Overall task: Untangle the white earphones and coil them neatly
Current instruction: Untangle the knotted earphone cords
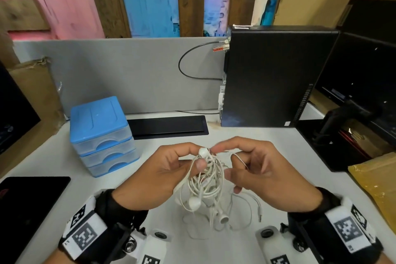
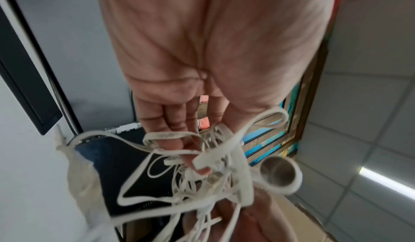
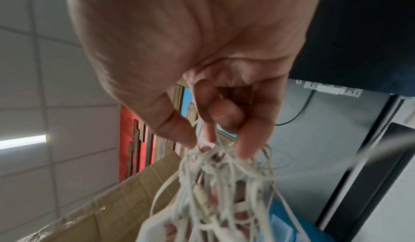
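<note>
A white bench (image 1: 267, 141) carries the following items. A blue drawer unit (image 1: 102, 135) with three translucent drawers stands at the left. Just right of it, a black cable tray (image 1: 169, 126) is set into the bench along a grey partition (image 1: 132, 70). A black computer tower (image 1: 276, 77) stands upright at the rear right; a black cable (image 1: 182, 66) loops from its back panel across the partition. A black monitor (image 1: 368, 75) on a black arm is right of the tower. A yellow envelope (image 1: 377, 180) lies at the right edge. A cardboard box (image 1: 36, 92) stands at the rear left. A black pad (image 1: 27, 201) lies at the near left.
</note>
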